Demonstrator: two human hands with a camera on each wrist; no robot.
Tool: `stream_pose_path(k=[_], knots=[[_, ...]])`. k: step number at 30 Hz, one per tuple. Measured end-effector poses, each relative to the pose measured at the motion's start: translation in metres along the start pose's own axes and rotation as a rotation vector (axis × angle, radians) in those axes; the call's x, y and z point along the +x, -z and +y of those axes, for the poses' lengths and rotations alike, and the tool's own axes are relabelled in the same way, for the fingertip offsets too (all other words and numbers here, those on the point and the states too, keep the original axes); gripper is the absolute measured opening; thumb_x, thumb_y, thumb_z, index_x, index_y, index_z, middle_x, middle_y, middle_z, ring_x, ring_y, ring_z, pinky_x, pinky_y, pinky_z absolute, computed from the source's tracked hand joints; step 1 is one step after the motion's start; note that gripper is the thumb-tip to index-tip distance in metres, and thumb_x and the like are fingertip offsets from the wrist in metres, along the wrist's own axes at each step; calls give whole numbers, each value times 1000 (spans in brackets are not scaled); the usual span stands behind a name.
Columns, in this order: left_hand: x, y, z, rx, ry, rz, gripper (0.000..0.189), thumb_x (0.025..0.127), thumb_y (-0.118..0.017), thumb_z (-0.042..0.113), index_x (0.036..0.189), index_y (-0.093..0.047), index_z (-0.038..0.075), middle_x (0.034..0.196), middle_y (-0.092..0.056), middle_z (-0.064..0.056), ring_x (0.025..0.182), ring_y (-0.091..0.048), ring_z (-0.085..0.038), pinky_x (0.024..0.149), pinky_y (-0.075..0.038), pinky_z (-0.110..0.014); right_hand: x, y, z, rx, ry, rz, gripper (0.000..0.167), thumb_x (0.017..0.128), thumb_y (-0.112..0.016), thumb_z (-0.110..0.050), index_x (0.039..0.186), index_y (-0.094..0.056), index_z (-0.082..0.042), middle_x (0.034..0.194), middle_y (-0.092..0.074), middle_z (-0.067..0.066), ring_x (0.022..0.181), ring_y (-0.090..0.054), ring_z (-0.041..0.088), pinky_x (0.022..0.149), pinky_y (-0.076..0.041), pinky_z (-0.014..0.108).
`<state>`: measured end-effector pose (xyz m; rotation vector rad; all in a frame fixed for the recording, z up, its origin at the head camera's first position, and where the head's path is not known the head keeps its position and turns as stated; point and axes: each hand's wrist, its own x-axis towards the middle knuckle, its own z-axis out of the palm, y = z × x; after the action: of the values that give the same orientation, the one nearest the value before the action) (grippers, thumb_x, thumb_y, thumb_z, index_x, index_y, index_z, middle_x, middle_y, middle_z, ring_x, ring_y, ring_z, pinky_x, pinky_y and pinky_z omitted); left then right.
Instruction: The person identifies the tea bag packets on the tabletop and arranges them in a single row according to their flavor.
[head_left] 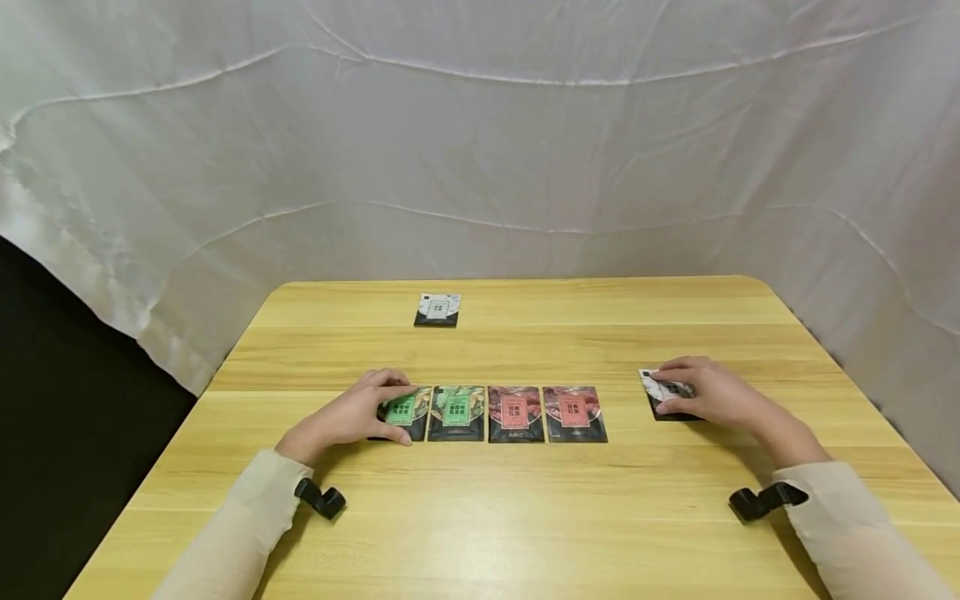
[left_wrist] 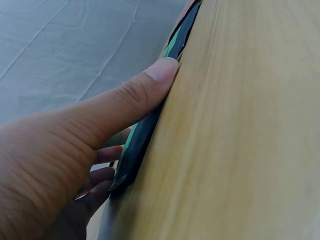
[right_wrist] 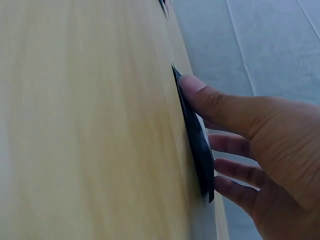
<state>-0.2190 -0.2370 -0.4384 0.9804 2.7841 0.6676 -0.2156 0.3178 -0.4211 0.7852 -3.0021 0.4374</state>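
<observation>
On the table, my left hand (head_left: 363, 408) is at the leftmost green sachet (head_left: 405, 408), covering its left side. Its thumb (left_wrist: 162, 70) lies along the near edge and the fingers reach the far side, so the sachet is held between them. Beside it lies a second green sachet (head_left: 456, 412), then two red sachets (head_left: 515, 414) in the same row. Farther right, my right hand (head_left: 712, 392) grips a white-and-black sachet (right_wrist: 197, 142) between thumb and fingers and hides much of its printed face.
Another white-and-black sachet (head_left: 437, 310) lies alone toward the back of the wooden table (head_left: 525, 517). A pale cloth (head_left: 525, 150) hangs behind the far edge. Black wrist cameras (head_left: 321, 500) are strapped on both sleeves.
</observation>
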Motion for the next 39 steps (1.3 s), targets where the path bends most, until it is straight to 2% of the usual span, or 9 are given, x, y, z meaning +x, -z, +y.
stream_pose_path(k=[3,7,12,18,26,39], knots=[[0,0,0,2,-4,-1,91,73,-74,63,143,-52,8,138,-46,-8,128,-39,-31,101,-38,-51,1,-3,-5,1,21,16,60,83,-76,-44,127,-66,-4,126,-58,21,113,-53,45,91,-42,60],[0,0,0,5,-2,-4,91,73,-75,62,144,-51,9,138,-46,-8,128,-39,-30,101,-38,-51,3,-7,-8,27,12,4,64,84,-74,-49,130,-64,-6,128,-56,20,115,-51,43,93,-41,60],[0,0,0,7,9,-12,91,73,-75,62,144,-51,10,138,-46,-7,128,-39,-29,102,-38,-50,4,-11,-13,63,-6,-2,67,83,-73,-53,131,-63,-8,128,-54,19,113,-52,40,89,-43,58],[0,0,0,3,24,-22,91,73,-76,61,144,-51,11,139,-45,-7,128,-38,-29,102,-38,-50,7,-15,-19,68,1,3,67,81,-74,-55,130,-64,-10,126,-55,16,111,-52,37,88,-43,55],[0,0,0,7,1,-8,91,74,-73,64,143,-52,9,138,-46,-8,128,-38,-30,102,-37,-51,9,-18,-31,86,9,8,66,79,-74,-57,126,-66,-12,121,-56,11,109,-51,32,88,-43,51],[0,-1,-1,11,3,0,91,73,-74,63,143,-52,9,137,-46,-7,127,-40,-29,102,-38,-50,14,-23,-45,97,52,15,62,79,-76,-54,124,-67,-12,118,-56,9,109,-52,31,92,-42,52]])
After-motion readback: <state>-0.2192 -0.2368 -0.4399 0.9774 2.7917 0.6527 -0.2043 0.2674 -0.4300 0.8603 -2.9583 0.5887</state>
